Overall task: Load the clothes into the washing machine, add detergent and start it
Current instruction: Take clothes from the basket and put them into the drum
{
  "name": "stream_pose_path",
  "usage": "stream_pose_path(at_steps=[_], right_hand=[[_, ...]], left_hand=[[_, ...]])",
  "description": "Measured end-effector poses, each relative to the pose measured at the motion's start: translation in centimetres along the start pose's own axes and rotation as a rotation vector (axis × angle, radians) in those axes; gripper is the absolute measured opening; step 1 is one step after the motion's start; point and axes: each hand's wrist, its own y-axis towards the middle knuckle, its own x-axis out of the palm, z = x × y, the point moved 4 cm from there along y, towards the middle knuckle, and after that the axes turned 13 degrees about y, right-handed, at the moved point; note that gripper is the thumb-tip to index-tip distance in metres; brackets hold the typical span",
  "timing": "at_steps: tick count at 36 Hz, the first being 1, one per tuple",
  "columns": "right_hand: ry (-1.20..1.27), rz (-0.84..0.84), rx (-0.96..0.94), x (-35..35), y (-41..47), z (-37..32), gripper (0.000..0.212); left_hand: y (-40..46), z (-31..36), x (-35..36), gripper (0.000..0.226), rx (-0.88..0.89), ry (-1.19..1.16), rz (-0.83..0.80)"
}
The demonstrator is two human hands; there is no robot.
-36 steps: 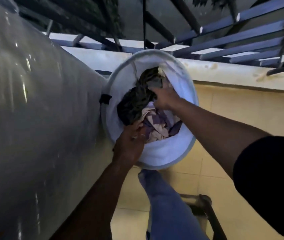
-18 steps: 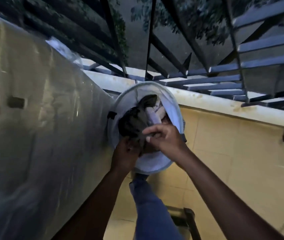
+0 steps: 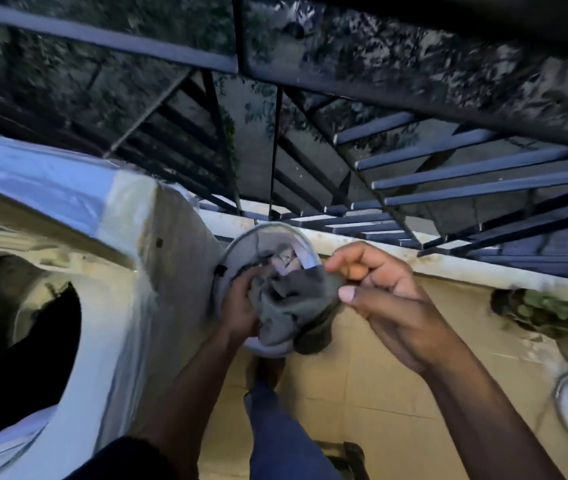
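I see both hands over the round white fabric laundry basket [image 3: 241, 251], which stands on the floor just beside the white top-loading washing machine [image 3: 102, 327]. My left hand [image 3: 241, 306] has its fingers curled into the near side of a crumpled grey-green cloth garment [image 3: 293, 306], and my right hand [image 3: 379, 292] pinches the far side of it between thumb and bent fingers. The garment hangs between the two hands, above the basket's mouth. More clothes [image 3: 284, 258], too blurred to tell apart, lie inside the basket. The machine's dark drum opening [image 3: 9, 341] gapes on the far side of the machine from the basket.
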Motion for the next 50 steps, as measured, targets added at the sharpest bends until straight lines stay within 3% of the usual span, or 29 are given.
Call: stream_pose_path(at_steps=[4, 7, 10, 13, 16, 18, 20, 24, 27, 35, 42, 45, 50], right_hand=[[-0.672, 0.18, -0.022, -1.0, -1.3, -2.3, 0.024], [-1.139, 0.232, 0.089, -1.4, -2.5, -2.3, 0.036], [-1.318, 0.189, 0.236, -1.0, -3.6, -1.2, 0.058], [-1.438, 0.161, 0.357, -1.0, -4.5, 0.8, 0.09], [-1.366, 0.187, 0.387, -0.1, -4.8, 2.9, 0.11], [-1.313, 0.195, 0.395, 0.9, -4.5, 4.2, 0.11], [-1.271, 0.176, 0.367, 2.5, -4.2, 5.1, 0.089], [-1.008, 0.22, 0.231, 6.8, -4.3, 4.5, 0.023], [-0.834, 0.278, 0.126, 9.8, -4.9, 2.9, 0.007], [-0.49, 0.149, -0.108, 21.3, -7.7, -2.4, 0.028], [-0.533, 0.028, -0.233, 31.2, -5.8, -1.5, 0.026], [-0.605, 0.049, -0.253, 34.1, -3.2, 0.7, 0.014], [-0.596, 0.132, -0.206, 36.9, 0.9, 3.4, 0.018]], left_hand=[[-2.4, 5.5, -2.8, 0.031, 0.068, -0.008, -0.011], [-4.0, 8.0, -4.3, 0.028, 0.122, -0.024, 0.01], [-6.5, 10.9, -5.2, 0.052, 0.155, -0.017, -0.053], [-9.1, 14.0, -6.0, 0.034, 0.215, -0.11, -0.201], [-11.8, 17.0, -6.7, 0.033, 0.288, -0.13, -0.283], [-13.7, 19.1, -7.7, 0.034, 0.355, -0.136, -0.311], [-15.3, 20.7, -9.3, 0.025, 0.394, -0.167, -0.326], [-17.7, 21.8, -14.0, 0.024, 0.444, -0.236, -0.323], [-18.9, 21.5, -18.3, 0.028, 0.466, -0.291, -0.247], [-21.4, 15.8, -29.8, 0.034, 0.446, -0.265, 0.024], [-23.3, 9.6, -39.1, 0.03, 0.409, -0.194, 0.327], [-23.4, 6.4, -43.2, 0.031, 0.354, -0.17, 0.416], [-23.0, 3.0, -48.1, 0.028, 0.29, -0.187, 0.526]])
